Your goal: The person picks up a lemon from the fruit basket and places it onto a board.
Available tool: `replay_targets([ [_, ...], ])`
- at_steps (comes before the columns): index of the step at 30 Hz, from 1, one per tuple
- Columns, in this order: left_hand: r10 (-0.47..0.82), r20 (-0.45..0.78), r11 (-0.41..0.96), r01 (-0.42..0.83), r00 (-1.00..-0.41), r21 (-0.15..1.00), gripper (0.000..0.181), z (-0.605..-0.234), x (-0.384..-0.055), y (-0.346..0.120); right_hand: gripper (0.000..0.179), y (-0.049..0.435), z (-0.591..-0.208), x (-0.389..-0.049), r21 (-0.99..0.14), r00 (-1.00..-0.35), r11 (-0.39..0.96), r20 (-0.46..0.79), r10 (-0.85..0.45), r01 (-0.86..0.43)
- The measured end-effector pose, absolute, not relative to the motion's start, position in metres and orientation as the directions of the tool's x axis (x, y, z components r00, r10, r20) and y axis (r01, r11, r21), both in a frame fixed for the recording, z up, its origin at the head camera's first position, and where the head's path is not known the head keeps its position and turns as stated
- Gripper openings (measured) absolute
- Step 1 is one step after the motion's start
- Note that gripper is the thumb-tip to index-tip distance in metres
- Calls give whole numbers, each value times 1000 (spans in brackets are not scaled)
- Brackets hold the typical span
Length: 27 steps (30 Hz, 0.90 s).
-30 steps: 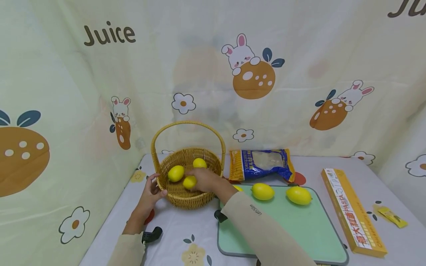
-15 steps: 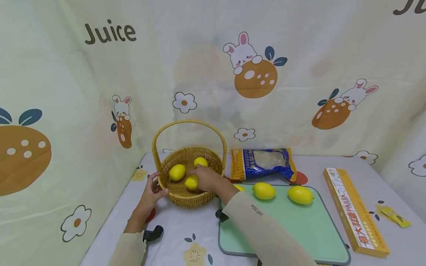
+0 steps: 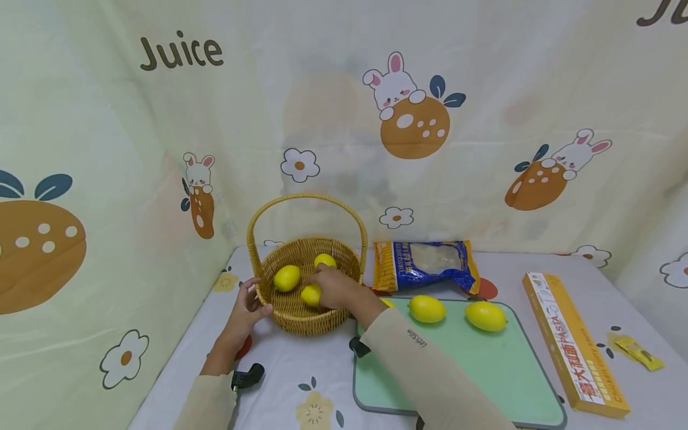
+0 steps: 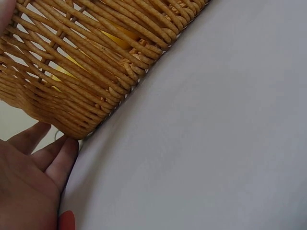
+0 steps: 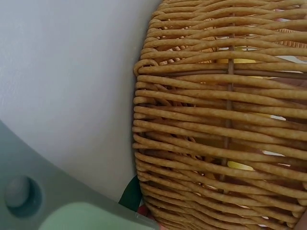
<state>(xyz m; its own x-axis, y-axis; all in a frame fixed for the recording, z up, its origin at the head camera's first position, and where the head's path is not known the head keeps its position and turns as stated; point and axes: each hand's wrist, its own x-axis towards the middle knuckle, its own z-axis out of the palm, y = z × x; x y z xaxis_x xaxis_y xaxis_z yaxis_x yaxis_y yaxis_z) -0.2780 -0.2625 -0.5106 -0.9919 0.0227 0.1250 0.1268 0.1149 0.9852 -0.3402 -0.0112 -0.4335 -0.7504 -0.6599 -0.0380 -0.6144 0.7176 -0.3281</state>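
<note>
A round wicker basket (image 3: 309, 322) with a tall arched handle stands on the table. Its left side is held by my left hand (image 3: 243, 313), thumb at the rim and fingers outside; the left wrist view shows those fingers (image 4: 60, 163) at the weave. Inside the basket, my right hand (image 3: 338, 291) grips a yellow lemon (image 3: 310, 295), which it partly covers. Another lemon (image 3: 287, 278) lies to the left, and a third lemon (image 3: 325, 261) is behind the hand. In the right wrist view the basket wall (image 5: 220, 115) hides the right hand's fingers.
A green cutting board (image 3: 457, 364) carries a lemon (image 3: 427, 309), another lemon (image 3: 486, 316) and one mostly behind the right forearm. Behind it lies a blue pasta bag (image 3: 427, 266). To the right are an orange pasta box (image 3: 577, 343) and a small yellow packet (image 3: 639, 352).
The view has shifted slightly. My right hand stays at the same lemon inside the basket, a bit more of which shows now. My left hand keeps its hold on the basket.
</note>
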Motion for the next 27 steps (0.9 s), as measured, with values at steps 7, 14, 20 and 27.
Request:
replay_targets([
  [7, 14, 139, 118, 140, -990, 983, 68, -511, -276, -261, 52, -7, -431, -339, -325, -740, 698, 10, -672, -638],
  [14, 26, 126, 125, 129, -992, 984, 68, -511, -276, -261, 55, 2, -423, -331, -340, -747, 695, 36, -663, -633],
  [20, 24, 99, 125, 101, -995, 987, 69, -508, -276, -262, 58, 12, -411, -321, -340, -760, 704, 57, -647, -624],
  [27, 36, 82, 129, 86, -996, 988, 70, -487, -263, -252, 57, 25, -398, -310, -313, -765, 711, 91, -638, -630],
])
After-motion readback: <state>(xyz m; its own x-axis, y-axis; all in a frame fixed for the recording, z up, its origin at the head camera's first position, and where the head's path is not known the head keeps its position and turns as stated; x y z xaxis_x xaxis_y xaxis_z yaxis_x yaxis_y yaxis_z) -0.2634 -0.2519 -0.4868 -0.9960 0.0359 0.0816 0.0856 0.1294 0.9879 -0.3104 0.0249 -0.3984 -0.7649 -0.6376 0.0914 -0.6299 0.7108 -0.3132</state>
